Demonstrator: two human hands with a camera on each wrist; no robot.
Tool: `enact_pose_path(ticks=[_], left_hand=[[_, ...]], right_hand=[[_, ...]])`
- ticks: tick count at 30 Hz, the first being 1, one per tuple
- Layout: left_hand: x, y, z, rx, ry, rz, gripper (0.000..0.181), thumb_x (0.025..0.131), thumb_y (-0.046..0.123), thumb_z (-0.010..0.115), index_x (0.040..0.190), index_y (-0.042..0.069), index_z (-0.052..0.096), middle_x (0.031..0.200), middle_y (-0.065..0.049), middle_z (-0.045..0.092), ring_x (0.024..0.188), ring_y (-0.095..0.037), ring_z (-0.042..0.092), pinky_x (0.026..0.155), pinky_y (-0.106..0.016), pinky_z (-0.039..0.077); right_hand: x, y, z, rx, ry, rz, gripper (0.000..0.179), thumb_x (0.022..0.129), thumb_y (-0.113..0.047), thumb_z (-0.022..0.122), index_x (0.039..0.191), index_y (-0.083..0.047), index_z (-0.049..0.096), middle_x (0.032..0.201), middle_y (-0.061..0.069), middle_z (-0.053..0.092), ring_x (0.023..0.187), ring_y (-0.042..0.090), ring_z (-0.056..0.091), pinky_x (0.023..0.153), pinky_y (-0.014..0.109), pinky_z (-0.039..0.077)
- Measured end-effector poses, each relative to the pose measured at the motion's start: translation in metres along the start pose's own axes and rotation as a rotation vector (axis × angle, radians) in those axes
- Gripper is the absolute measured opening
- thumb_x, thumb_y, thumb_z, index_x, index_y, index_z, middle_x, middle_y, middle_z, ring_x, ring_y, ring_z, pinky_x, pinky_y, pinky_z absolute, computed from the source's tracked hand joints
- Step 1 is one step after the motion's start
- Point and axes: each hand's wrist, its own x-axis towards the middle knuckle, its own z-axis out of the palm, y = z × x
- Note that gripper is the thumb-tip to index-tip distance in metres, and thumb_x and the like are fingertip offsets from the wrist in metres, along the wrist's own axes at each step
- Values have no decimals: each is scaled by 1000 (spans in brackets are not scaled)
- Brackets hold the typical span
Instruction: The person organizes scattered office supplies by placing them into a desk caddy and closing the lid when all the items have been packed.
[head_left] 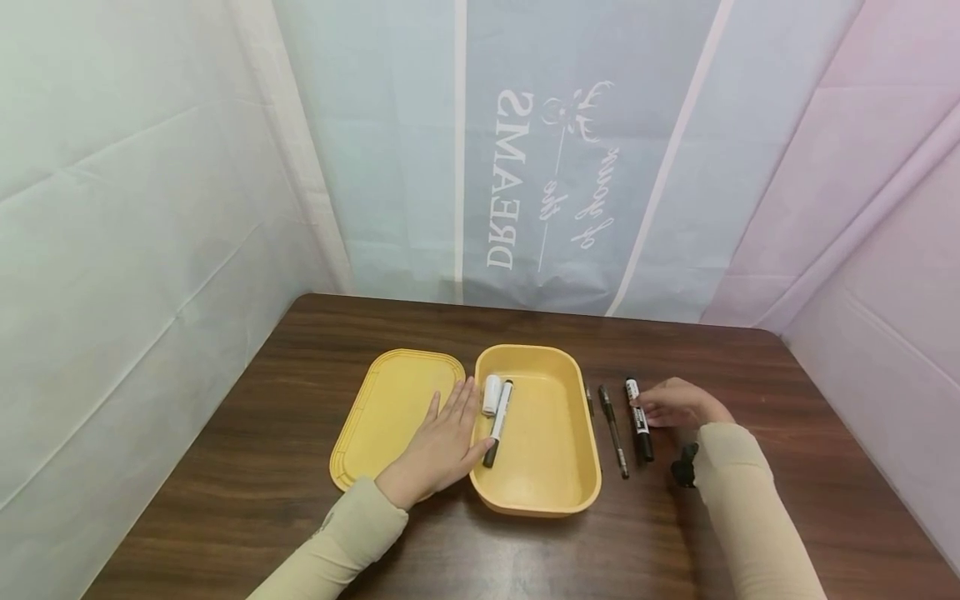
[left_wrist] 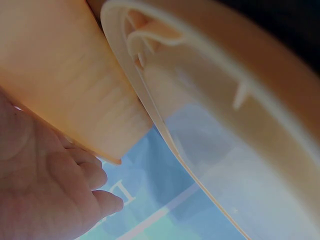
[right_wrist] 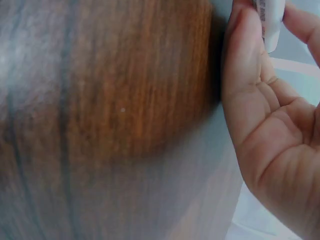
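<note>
My left hand [head_left: 442, 440] lies with fingers straight against the left side of a yellow plastic box [head_left: 551, 506]. In the left wrist view the palm of that hand [left_wrist: 55, 185] is beside the box wall [left_wrist: 85, 85]. Inside the box, along its left side, are a white marker with black ends [head_left: 498, 423] and a short white object [head_left: 492, 395] of unclear kind. To the right of the box, my right hand [head_left: 682, 403] pinches another black-and-white marker [head_left: 640, 421] between thumb and finger. The right wrist view shows this marker's white end [right_wrist: 272, 25] between the fingers.
A yellow lid [head_left: 390, 408] lies flat left of the box, partly under my left forearm. A black pen [head_left: 613, 432] and a second pen [head_left: 589, 402], partly hidden by the box, lie between the box and the right-hand marker. Fabric walls surround the wooden table [head_left: 247, 483].
</note>
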Motion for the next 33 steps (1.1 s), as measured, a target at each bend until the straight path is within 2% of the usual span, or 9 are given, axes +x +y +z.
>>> enact_pose_path(ticks=[3,6,9,13,18,25,33], left_hand=[[1,-1,0,-3,0,-1,71,100,40,41,148,-9,20,155,-23,15,143,-36,14,111,-56,11],[2,-1,-1,1,-2,1,71,100,40,41,148,-9,20,155,-24,15,143,-35,14,111,-56,11],[4,-1,-1,7,-10,4,71,100,41,41,148,-8,21,155,-24,15,143,-35,13,111,-56,11],[6,-1,-2,13,-21,4,72,100,42,40,148,-8,21,155,-23,15,143,-35,13,112,-56,11],[8,-2,-3,4,-16,-1,72,100,42,41,148,-8,21,155,-23,16,143,-33,12,112,-56,11],[12,-4,-4,13,-9,0,71,100,42,41,148,-8,21,155,-23,17,143,-33,14,112,-56,13],[17,-7,-5,12,-11,-9,71,100,41,41,147,-8,22,155,-22,16,143,-34,15,111,-56,14]], right_hand=[[1,3,-4,41,-10,-1,21,92,-10,58,101,7,67,82,5,60,72,11,61,72,27,54],[2,7,-7,126,-17,3,14,92,-10,58,94,-1,68,82,3,60,73,10,61,73,26,54],[1,13,-11,213,-47,-3,15,94,-10,53,88,-9,67,84,1,60,75,9,61,74,25,53],[2,19,-16,327,-75,-9,22,97,-8,45,87,-13,65,88,1,60,79,10,61,75,25,53],[6,22,-20,424,-101,-25,25,97,-6,42,88,-11,64,88,1,63,79,11,62,75,25,53],[4,18,-23,514,-197,-67,31,100,-2,36,96,-5,67,96,6,69,89,14,66,80,28,53],[9,9,-24,586,-223,-88,32,100,-1,33,100,-4,65,100,9,69,95,18,67,84,28,52]])
